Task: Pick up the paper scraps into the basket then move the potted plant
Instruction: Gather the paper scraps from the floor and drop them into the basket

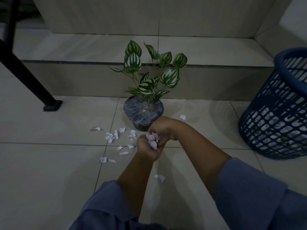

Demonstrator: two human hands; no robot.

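The left hand [146, 151] and right hand [162, 127] are clamping their fingers [152, 130] together around a wad of paper scraps [153, 140]. Loose scraps [112, 136] are lying on the floor [49, 171] left of the fingers. The potted plant [143, 112] is standing just beyond them, and the basket [279, 113] well to their right.

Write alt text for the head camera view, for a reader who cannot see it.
The left hand and right hand hold a bunch of paper scraps together above a tiled floor. More loose scraps lie on the floor before a potted plant with striped green leaves, and a blue plastic basket stands to the right.
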